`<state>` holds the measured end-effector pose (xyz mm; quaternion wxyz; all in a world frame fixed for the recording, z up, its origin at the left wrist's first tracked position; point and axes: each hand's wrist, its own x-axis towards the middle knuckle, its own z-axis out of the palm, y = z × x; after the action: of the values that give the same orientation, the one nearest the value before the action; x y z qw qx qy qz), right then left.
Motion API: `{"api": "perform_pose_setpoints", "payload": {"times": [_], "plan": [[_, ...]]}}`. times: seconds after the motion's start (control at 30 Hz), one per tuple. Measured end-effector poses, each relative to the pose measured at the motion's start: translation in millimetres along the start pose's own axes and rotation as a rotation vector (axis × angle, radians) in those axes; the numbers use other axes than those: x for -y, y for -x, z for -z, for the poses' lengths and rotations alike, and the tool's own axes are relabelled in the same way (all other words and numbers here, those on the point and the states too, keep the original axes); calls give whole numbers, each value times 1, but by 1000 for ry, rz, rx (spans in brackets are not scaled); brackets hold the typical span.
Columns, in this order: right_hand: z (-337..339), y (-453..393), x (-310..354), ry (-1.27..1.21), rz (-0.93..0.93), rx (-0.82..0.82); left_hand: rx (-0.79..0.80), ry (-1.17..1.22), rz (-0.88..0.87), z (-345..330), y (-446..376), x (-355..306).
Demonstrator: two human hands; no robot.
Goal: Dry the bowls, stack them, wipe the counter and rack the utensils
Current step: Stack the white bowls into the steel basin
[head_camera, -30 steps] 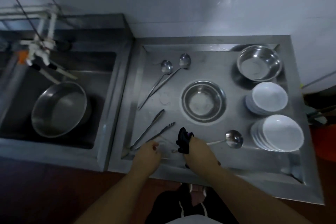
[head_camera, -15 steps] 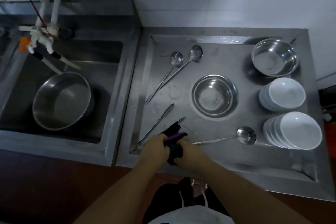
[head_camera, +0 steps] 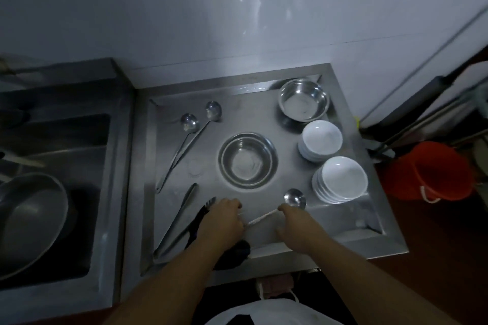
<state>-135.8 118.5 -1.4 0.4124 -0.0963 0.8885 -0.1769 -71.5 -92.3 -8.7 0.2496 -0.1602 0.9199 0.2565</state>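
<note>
Fingers of the right hand (head_camera: 295,227) reach the ladle (head_camera: 294,198) handle, lower centre, grip hard to tell. Left hand (head_camera: 224,221) looks to be clutching the dark cloth (head_camera: 233,252). White bowls (head_camera: 340,179) sit stacked right; steel bowls, spoons (head_camera: 188,122), tongs (head_camera: 182,215) remain out.

No legible text, label, brand, number or sign is visible on the steel bench (head_camera: 264,237), the metal bowls (head_camera: 303,100), the white bowls (head_camera: 340,179), the spoons (head_camera: 294,199), the wall or the red bucket (head_camera: 433,169).
</note>
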Motion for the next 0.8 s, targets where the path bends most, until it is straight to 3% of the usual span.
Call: {"api": "perform_pose_setpoints", "payload": {"times": [0.3, 0.5, 0.63, 0.8], "plan": [[51, 12, -127, -176, -164, -30, 51, 61, -44, -24, -38, -100], [98, -18, -196, -553, -358, -155, -16, 483, 189, -47, -62, -170], [122, -51, -206, -891, -288, -139, -31, 856, 370, -69, -76, -204], [124, -73, -195, -894, -127, -109, -105, 933, 462, -90, -83, -240]]}}
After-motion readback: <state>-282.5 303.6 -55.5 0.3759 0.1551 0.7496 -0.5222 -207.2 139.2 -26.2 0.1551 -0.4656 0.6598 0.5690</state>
